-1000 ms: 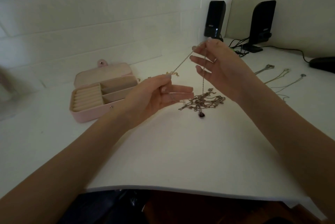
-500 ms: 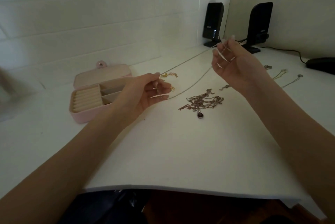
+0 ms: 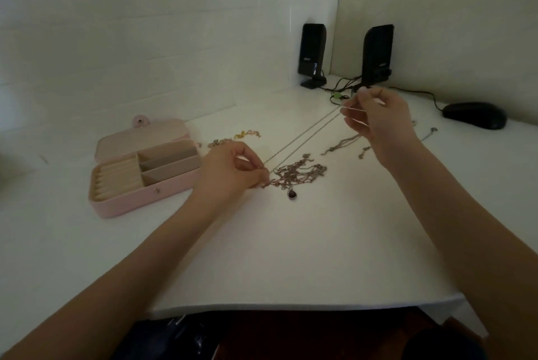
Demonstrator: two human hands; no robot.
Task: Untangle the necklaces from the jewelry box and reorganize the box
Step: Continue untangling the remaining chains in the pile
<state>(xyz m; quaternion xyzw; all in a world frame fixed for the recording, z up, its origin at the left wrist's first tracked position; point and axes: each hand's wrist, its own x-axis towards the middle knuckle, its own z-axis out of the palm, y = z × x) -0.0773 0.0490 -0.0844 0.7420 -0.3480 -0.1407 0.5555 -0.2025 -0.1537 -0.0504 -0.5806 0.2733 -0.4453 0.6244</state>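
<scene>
Overhead: white desk (image 3: 262,257), white wall (image 3: 145,24); both grips, left hand (image 3: 233,168), right hand (image 3: 378,118), pinching thin chain (image 3: 302,138).

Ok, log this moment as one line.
left hand: pinches thin chain | right hand: holds far end raised | tangle: on table | jewelry box: open

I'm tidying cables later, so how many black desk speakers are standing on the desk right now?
2. One speaker stands at the back against the white wall corner; the other speaker stands just right of it, behind the raised right hand. None appear hidden.
</scene>
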